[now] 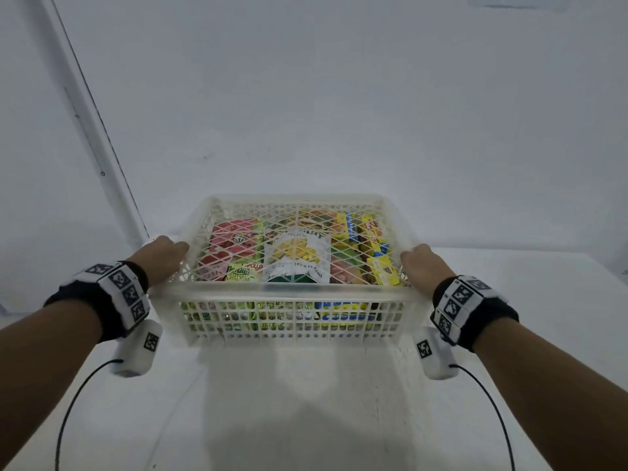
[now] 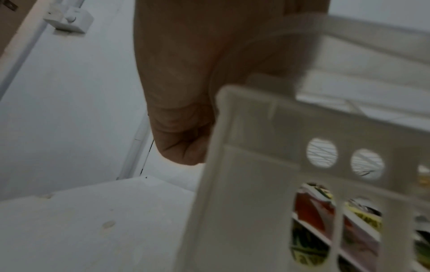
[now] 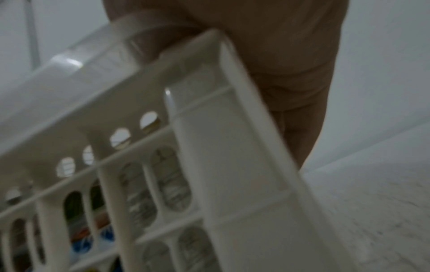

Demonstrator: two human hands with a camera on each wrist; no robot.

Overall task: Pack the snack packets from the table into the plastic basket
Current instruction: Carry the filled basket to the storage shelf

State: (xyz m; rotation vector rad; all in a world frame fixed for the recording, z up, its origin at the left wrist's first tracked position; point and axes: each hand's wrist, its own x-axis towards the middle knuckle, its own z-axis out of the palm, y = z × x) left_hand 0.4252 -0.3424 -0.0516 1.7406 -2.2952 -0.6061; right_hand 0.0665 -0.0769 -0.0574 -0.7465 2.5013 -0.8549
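At the centre of the frame, a translucent white plastic basket (image 1: 289, 294) with lattice walls holds colourful snack packets (image 1: 299, 256): red, yellow, green and blue. It seems raised just above the white counter (image 1: 306, 402), though blur leaves that uncertain. Left hand (image 1: 163, 258) and right hand (image 1: 424, 265) flank it, fingers (image 2: 184, 147) curled round the side rims.

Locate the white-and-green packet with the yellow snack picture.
In the head view the white-and-green packet with the yellow snack picture lies centre-front inside the white plastic lattice basket, between red packets and yellow boxes.
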